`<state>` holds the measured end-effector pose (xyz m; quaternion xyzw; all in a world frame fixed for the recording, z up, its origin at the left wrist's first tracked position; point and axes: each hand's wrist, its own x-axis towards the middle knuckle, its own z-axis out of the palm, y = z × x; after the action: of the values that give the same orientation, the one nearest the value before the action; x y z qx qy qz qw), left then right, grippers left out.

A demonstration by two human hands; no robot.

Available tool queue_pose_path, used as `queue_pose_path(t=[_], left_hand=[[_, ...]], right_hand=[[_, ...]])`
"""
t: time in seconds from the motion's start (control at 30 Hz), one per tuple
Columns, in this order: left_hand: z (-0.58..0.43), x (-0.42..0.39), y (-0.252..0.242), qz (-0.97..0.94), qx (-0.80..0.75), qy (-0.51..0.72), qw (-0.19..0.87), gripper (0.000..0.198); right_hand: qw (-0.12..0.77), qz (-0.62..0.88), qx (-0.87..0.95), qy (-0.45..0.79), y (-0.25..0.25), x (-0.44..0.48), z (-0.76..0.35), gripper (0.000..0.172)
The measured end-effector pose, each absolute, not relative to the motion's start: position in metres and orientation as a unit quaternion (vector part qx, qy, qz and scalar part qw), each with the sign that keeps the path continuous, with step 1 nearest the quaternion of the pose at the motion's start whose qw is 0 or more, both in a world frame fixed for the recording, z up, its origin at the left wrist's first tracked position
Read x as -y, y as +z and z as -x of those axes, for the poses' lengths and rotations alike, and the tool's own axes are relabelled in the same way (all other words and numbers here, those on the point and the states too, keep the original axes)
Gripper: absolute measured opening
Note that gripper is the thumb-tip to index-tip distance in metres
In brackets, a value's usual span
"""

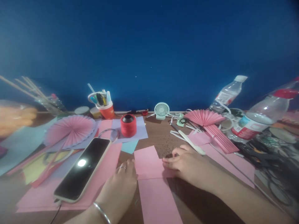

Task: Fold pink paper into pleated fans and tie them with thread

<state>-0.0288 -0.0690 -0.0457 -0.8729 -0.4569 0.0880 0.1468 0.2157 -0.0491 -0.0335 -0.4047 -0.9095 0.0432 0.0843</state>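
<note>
Pink paper (pixel 157 197) ran lengthwise toward the wall (pixel 149 46), veering left. Left hand (pixel 122 179) and right hand (pixel 189 166) touched it; grip closure, I couldn't tell.

Left hand (pixel 122 179) at left edge of pink paper (pixel 158 199), knuckles up, ring and bangle on. Right hand (pixel 187 165) at the right edge, fingertips touching. Can't tell if either hand is pinching. Line runs across the paper between the hands; fold or overlap, unclear. Left: phone (pixel 83 171) on pink sheets (pixel 100 189), cable plugged in; pleated disc (pixel 71 129) behind it. Red spool (pixel 128 126) upright on lilac sheet (pixel 141 129). Back: cup (pixel 106 110) of pens, mini fan (pixel 162 110) near blue wall (pixel 149 56). Right: pleated pink piece (pixel 203 117), two bottles (pixel 254 123), white-handled tool (pixel 190 141) just beyond right hand.
</note>
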Motion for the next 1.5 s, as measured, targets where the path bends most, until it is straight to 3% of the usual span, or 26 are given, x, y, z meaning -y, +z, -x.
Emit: queue_pose_path(t=[0.13,0.23,0.33,0.57,0.77,0.9,1.03,1.13,1.2,1.27,1.43,1.5], left_hand=[[0.027,0.071,-0.049,0.861,0.46,0.085,0.202,0.031],[0.029,0.071,-0.051,0.859,0.456,0.093,0.215,0.029],[0.03,0.071,-0.053,0.853,0.467,0.089,0.215,0.029],[0.036,0.056,-0.044,0.869,0.471,0.046,0.144,0.023],[0.042,0.039,-0.047,0.919,0.389,0.027,0.055,0.018],[0.039,0.042,-0.048,0.918,0.391,0.031,0.051,0.017],[0.037,0.043,-0.045,0.915,0.401,0.017,0.034,0.017],[0.037,0.042,-0.043,0.914,0.405,0.014,0.002,0.018],[0.037,0.041,-0.042,0.914,0.405,0.001,-0.015,0.02],[0.037,0.041,-0.042,0.913,0.406,-0.016,-0.027,0.026],[0.033,0.043,-0.044,0.91,0.411,-0.027,-0.049,0.035],[0.032,0.044,-0.046,0.913,0.406,-0.033,-0.039,0.04]], right_hand=[[0.018,0.537,0.843,-0.018,-0.034,0.056,-0.213,0.009],[-0.024,0.595,0.801,-0.058,-0.033,0.062,-0.208,0.013],[-0.03,0.622,0.778,-0.084,-0.035,0.066,-0.205,0.017],[-0.02,0.622,0.774,-0.112,-0.032,0.069,-0.202,0.007],[-0.022,0.626,0.779,-0.041,-0.03,0.05,-0.218,0.017],[-0.043,0.646,0.762,0.023,-0.032,0.037,-0.232,0.039],[0.029,0.573,0.818,0.035,-0.037,0.036,-0.235,0.028],[0.06,0.518,0.851,0.068,-0.036,0.041,-0.23,0.054],[0.059,0.506,0.854,0.105,-0.034,0.044,-0.225,0.062],[0.067,0.506,0.85,0.133,-0.032,0.047,-0.218,0.058],[0.099,0.517,0.842,0.12,-0.03,0.046,-0.203,0.019],[0.109,0.514,0.843,0.114,-0.032,0.045,-0.199,0.011]])
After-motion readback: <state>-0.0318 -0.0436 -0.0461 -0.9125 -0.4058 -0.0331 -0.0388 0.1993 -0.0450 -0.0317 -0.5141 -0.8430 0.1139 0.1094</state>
